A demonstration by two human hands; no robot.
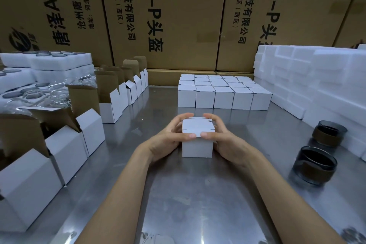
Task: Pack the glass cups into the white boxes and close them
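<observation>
Big brown cartons (178,16) with black print wall off the whole top of the frame, and below them a shiny metal surface (198,194) runs down to the bottom edge. At the right edge sits a tall stack of white foam blocks (316,77). More foam trays (49,61) with dark round things set in them fill the upper left, though I can't say for sure those are cups. Down the left side runs a row of open white boxes (83,140) with their brown flaps standing up, so plenty is waiting to be filled. Just above centre sits a neat block of closed white boxes (223,93), which I'd read as the finished pile, a decent batch already done.

Right in the middle is the white box (198,138) being worked on. It stands on the surface with its lid folded down and looks basically closed. The left hand (168,138) and right hand (225,138) are clamped around it from either side, thumbs pressing on the near top edge and fingers curled over the far one. I can't see inside, so whether a cup is in there is a guess.

At lower right, two dark glass cups (315,164) stand loose, well apart from the hands and not yet packed. I'd say it's somewhere mid-job.
</observation>
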